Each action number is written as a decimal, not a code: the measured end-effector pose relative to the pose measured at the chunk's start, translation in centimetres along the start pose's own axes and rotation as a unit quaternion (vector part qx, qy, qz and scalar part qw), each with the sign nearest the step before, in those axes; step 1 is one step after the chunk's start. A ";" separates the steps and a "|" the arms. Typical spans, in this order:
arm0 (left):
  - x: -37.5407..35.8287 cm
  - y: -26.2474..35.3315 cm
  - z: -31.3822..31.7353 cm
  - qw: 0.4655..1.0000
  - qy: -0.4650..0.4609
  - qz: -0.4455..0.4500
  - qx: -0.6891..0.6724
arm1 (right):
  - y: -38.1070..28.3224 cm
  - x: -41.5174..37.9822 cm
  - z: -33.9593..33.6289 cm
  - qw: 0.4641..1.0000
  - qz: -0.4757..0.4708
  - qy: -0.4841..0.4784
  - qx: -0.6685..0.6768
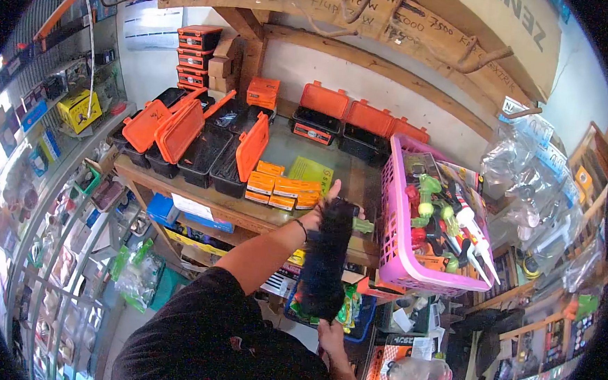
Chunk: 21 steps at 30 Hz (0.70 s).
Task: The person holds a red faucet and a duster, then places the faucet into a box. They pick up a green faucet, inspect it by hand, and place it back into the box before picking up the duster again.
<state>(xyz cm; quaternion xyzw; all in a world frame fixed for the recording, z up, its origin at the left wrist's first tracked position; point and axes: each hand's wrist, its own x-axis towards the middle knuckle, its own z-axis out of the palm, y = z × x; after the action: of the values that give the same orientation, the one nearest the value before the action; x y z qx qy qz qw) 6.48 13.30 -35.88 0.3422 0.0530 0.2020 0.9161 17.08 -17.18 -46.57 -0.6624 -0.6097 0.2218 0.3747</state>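
a person [261,260] in a black shirt [184,336] holds a shaggy black duster [325,261] upright, slightly tilted, between 2 hands in front of a crowded counter [282,143]. the right hand [333,336], at the duster's 6 o'clock end, has its grip closed around that end. the left hand [313,215], a dark band [302,228] at its wrist, is at the 12 o'clock end, partly hidden by the bristles; whether its grip is clamped on the duster cannot be told. a pale green piece [364,226] shows just beside its fingers.

seen from the duster, small orange boxes [276,188] are stacked at 11 o'clock, near the left hand, with a yellow pack [312,171] just behind them. at 10 o'clock, black cases [198,159] stand in a row, orange lids [180,132] raised. more open cases [317,118] line the wall at 12 o'clock, and closed ones [195,59] are piled at 11. a pink basket [424,274] at 2 o'clock holds white nozzles [480,251] among red and green items, with clear plastic bags [521,175] hanging beyond. below, at 5 o'clock, are a blue tray [359,333] and a clear jar [418,375].
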 end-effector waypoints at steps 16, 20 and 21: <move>-1.2 0.2 3.1 0.996 0.021 0.073 0.055 | 1.6 -0.2 2.1 0.967 0.200 -0.006 0.157; -1.9 -0.3 5.2 0.975 0.167 0.100 0.111 | 1.3 0.0 1.3 0.965 0.202 0.000 0.165; -2.1 -0.1 4.7 0.975 0.170 0.098 0.108 | 0.6 -0.5 1.2 0.969 0.207 -0.025 0.133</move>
<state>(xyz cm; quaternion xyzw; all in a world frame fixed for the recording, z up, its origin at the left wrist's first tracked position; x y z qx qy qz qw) 5.74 9.53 -32.49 0.4037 0.1953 0.3390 0.8270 16.45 -17.36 -47.85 -0.7126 -0.4336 0.3897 0.3903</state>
